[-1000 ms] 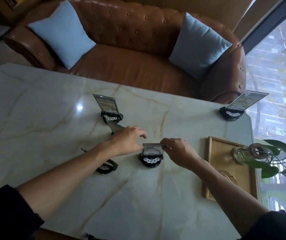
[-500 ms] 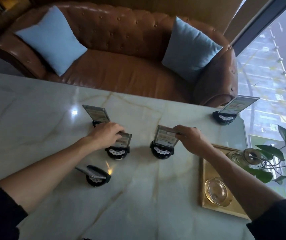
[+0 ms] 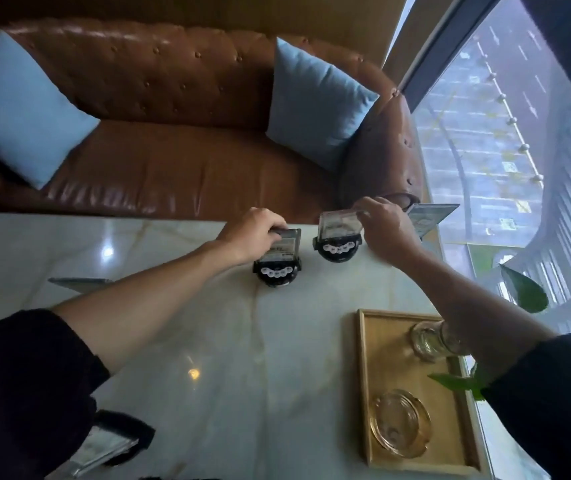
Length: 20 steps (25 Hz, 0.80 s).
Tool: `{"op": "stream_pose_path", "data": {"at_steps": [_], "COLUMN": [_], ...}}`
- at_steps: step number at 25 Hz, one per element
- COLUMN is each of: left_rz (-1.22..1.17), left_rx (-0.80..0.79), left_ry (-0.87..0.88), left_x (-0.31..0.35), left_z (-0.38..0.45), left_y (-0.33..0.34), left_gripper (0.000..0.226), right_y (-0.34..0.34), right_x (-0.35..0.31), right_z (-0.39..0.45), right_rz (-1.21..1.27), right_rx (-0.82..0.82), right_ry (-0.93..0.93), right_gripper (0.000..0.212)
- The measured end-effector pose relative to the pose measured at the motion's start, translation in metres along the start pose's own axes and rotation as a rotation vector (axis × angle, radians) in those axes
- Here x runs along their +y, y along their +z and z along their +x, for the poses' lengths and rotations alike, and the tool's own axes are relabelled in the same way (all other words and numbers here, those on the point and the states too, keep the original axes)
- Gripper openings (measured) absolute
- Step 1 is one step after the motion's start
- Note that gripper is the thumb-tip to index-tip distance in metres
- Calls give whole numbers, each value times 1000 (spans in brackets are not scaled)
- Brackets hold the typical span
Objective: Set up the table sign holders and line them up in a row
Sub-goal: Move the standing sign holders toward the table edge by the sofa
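A marble table (image 3: 242, 393) stands before a brown leather sofa (image 3: 159, 161), a wooden tray (image 3: 363, 393) near its right edge. At the far edge the left hand (image 3: 251, 233) pinches the top of one upright sign holder (image 3: 279, 261), fingers closed on its clear panel. The right hand (image 3: 386, 230) grips a second holder (image 3: 337, 237) just beside it (a third (image 3: 429, 216) shows behind that hand).

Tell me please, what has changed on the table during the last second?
Both held sign holders moved toward the far table edge: the left hand carries one holder, the right hand another, now beside the corner holder. Grips unchanged. The tray and the flat holder stayed.
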<state>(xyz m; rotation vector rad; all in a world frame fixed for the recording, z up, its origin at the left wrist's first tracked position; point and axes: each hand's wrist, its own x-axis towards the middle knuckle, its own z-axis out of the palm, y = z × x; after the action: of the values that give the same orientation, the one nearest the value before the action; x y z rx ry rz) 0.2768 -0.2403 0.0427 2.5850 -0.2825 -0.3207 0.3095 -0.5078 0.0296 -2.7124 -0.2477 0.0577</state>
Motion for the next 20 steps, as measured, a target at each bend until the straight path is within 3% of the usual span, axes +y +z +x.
{"op": "stream_pose_path", "data": {"at_steps": [8, 14, 20], "left_rz": [-8, -1, 13], "left_rx": [86, 41, 49], "left_ry": [40, 15, -22], "left_x": [18, 21, 4], "left_z": [68, 79, 47], "left_y": [14, 18, -2], "left_gripper": [22, 22, 46], "right_y": [9, 13, -2], "right_x": [39, 53, 35], "right_z": [21, 22, 12], "right_rz": [21, -33, -185], "right_rx": [26, 15, -31], "right_ry": [90, 180, 159], "right_gripper": [26, 24, 32]}}
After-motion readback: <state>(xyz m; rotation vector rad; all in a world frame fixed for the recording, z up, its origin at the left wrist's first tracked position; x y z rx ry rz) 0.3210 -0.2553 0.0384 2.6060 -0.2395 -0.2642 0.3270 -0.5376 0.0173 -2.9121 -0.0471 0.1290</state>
